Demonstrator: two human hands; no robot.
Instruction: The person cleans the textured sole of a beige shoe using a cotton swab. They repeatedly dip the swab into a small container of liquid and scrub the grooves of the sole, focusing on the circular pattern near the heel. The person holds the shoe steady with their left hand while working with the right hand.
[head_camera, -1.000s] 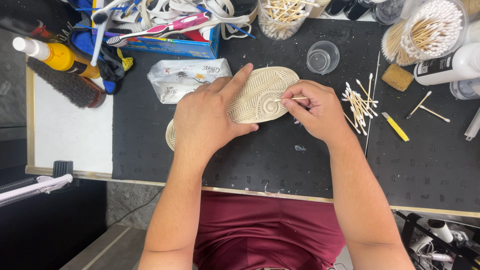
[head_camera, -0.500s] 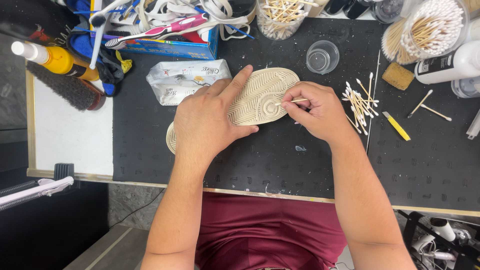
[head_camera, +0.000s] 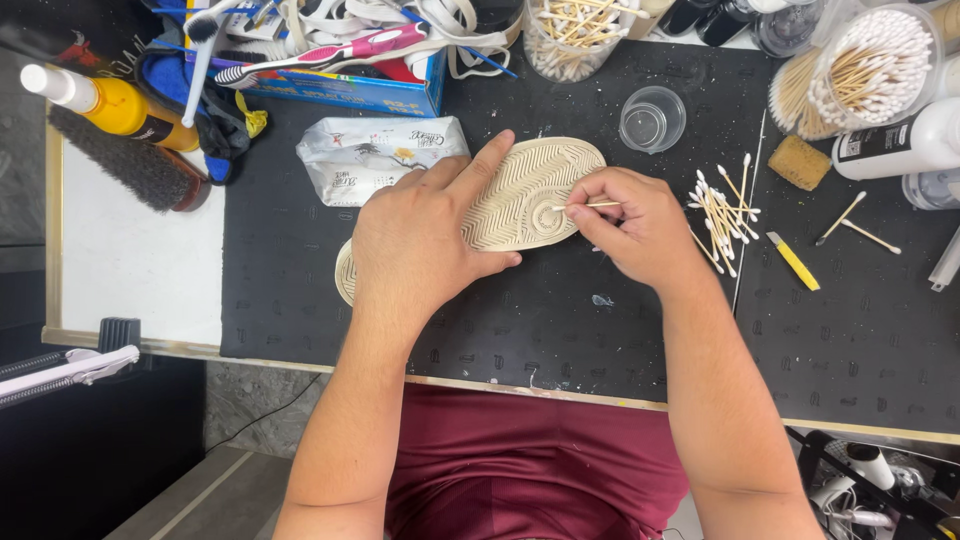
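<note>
On the black mat (head_camera: 300, 290), a shoe (head_camera: 530, 190) is lying upside down so its bumpy sole is facing up. The left hand (head_camera: 415, 245) is spreading flat and pressing on it to keep it from sliding. The right hand (head_camera: 635, 225) is pinching a cotton swab (head_camera: 585, 206), poking its tip into the grooves. More swabs (head_camera: 722, 210) are waiting just beside it.
</note>
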